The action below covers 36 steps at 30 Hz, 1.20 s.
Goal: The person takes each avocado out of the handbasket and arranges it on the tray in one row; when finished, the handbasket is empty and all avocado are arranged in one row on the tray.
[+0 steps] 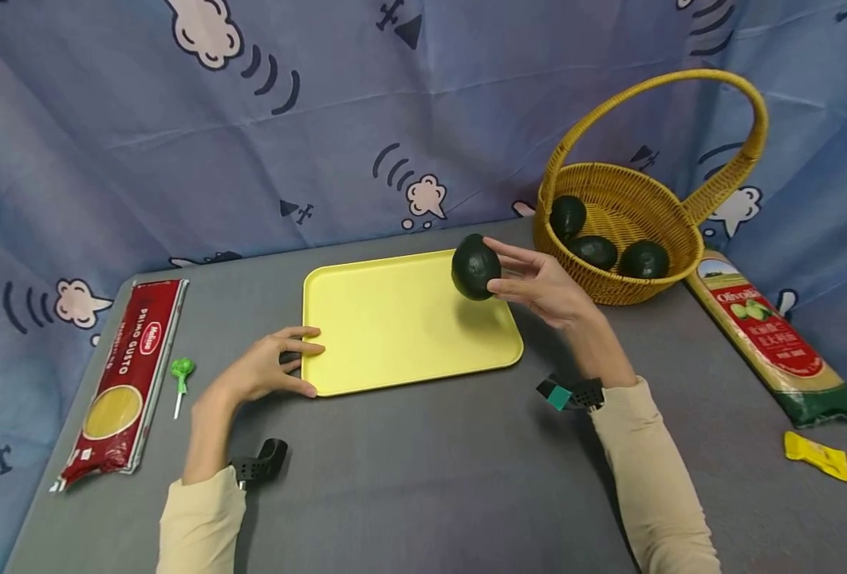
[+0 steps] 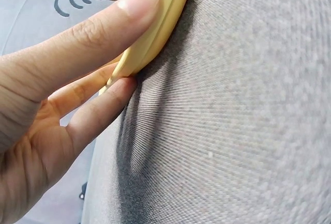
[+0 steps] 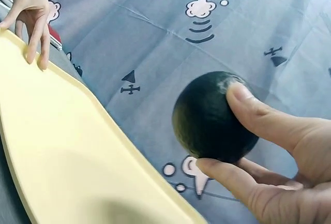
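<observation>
My right hand (image 1: pixel 541 287) pinches a dark green avocado (image 1: pixel 475 267) between thumb and fingertips. The avocado is held up over the right end of a yellow tray (image 1: pixel 388 327), and its shadow falls on the tray. In the right wrist view the avocado (image 3: pixel 212 115) is seen close, with the thumb on its upper side and fingers below. At the tray's left end, my left hand (image 1: pixel 269 367) holds the rim. The left wrist view shows the thumb (image 2: pixel 93 43) and fingers on the tray's edge (image 2: pixel 165 17) near the corner.
Behind on the right stands a yellow wicker basket (image 1: pixel 628 291) with a tall handle and several avocados (image 1: pixel 593 252). An Olivoila bag (image 1: pixel 771 331) and a yellow wrapped candy (image 1: pixel 817 456) lie at the right. A red pasta pack (image 1: pixel 125 375) and green lollipop (image 1: pixel 183 367) lie left.
</observation>
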Motion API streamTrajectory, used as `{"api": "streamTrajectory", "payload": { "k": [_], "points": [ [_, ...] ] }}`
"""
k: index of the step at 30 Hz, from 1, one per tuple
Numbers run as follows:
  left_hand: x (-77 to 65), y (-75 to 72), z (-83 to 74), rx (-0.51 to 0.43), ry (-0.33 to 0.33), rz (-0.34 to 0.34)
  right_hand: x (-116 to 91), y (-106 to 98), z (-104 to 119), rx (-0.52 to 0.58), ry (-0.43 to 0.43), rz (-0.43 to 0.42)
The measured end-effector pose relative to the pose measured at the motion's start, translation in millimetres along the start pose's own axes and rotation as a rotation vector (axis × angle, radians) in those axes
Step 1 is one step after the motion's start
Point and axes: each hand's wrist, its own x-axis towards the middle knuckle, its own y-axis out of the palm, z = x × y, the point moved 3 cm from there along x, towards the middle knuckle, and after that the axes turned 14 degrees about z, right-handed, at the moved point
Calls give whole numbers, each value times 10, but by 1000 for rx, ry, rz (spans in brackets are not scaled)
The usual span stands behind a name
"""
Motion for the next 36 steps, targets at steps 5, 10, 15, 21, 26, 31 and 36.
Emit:
{"api": "streamTrajectory", "payload": {
  "k": [5, 10, 15, 21, 26, 31, 36],
  "points": [
    [7, -4, -11, -24, 1, 7, 203, 68, -126, 10, 20, 43],
    [-15, -21, -24, -16, -10, -3, 426, 159, -199, -5, 37, 64],
    [-5, -20, -16, 24, -24, -9, 640, 270, -281, 9, 30, 113],
    [21, -5, 3, 20, -21, -20, 900, 441, -416, 39, 27, 124],
    [35, -7, 16, -1, -17, -20, 1157, 613, -540, 90, 51, 60],
    [50, 1, 27, -1, -26, -14, 1385, 758, -647, 90, 78, 18],
    [48, -4, 40, -19, -34, -19, 1579, 945, -696, 17, 110, 59]
  ]
}}
